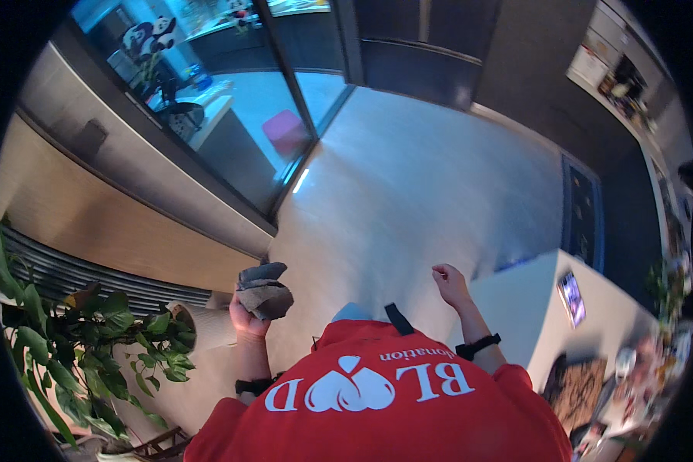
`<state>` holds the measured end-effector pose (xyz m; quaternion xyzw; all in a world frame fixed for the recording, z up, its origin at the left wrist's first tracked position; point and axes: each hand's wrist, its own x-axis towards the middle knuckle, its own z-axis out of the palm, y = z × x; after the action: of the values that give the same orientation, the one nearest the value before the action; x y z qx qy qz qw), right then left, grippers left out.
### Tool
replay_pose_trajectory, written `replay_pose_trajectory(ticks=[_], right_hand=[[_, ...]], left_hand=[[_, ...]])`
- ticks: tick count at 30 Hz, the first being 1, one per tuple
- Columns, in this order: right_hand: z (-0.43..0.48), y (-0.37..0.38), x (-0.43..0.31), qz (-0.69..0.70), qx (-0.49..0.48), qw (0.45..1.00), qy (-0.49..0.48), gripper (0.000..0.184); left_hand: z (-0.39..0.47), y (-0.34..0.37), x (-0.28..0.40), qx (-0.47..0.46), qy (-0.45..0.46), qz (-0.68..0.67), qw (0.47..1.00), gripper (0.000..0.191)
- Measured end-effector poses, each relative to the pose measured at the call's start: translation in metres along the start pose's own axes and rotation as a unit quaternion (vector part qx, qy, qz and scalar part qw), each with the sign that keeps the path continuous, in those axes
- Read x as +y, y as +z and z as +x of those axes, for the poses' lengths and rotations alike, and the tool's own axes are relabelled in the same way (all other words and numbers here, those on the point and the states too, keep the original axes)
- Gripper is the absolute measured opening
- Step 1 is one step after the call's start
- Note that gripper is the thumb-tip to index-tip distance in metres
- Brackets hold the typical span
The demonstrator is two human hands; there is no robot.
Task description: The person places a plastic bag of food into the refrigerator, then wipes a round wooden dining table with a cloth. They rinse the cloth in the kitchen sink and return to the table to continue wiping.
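Observation:
My left hand [247,316] is raised at the lower left, closed around a folded grey-brown cloth [265,291]; the cloth's exact kind cannot be told. Dark bands circle both of my forearms. On the other side of my red shirt, my right hand [450,283] is held over the floor with its fingers curled in, and no object shows in it. A phone [572,298] with a lit screen lies on the white counter [540,289] to the right of that hand.
A leafy potted plant [104,341] stands at the lower left. Beyond a dark-framed glass partition [225,115] is a pink stool [286,131]. A dark mat [581,208] lies on the floor at right. Various small items crowd the counter's far right part.

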<state>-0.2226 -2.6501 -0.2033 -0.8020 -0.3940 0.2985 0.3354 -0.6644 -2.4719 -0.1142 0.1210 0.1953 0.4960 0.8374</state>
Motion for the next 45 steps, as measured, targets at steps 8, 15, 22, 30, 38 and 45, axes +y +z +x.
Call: replay_pose_trajectory(ticks=[8,15,22,30,38,45], right_hand=[[0.258,-0.008,-0.016,-0.03,-0.053,0.998,-0.022,0.028],[0.447,-0.074,-0.048,-0.019,0.025,0.998,-0.046,0.026],[0.594,-0.127,0.009,0.075,0.119,0.971,0.191,0.025],[0.891,-0.169,0.013,0.0,0.097,0.983,0.155,0.023],[1.205,-0.123,-0.216,-0.047,-0.023,0.988,-0.145,0.019],[1.377,-0.012,-0.346,-0.067,-0.13,0.977,-0.157,0.019]], left_hand=[[0.221,0.003,-0.014,-0.037,0.035,-0.07,0.996,0.05],[0.508,0.127,-0.037,0.062,-0.06,-0.079,0.993,0.053],[0.781,0.218,-0.073,-0.039,-0.15,-0.049,0.987,0.051],[0.989,0.267,-0.087,-0.014,-0.093,-0.072,0.993,0.047],[1.132,0.245,0.007,0.008,0.013,-0.135,0.991,0.057],[1.298,0.219,0.077,0.063,0.085,-0.186,0.977,0.053]])
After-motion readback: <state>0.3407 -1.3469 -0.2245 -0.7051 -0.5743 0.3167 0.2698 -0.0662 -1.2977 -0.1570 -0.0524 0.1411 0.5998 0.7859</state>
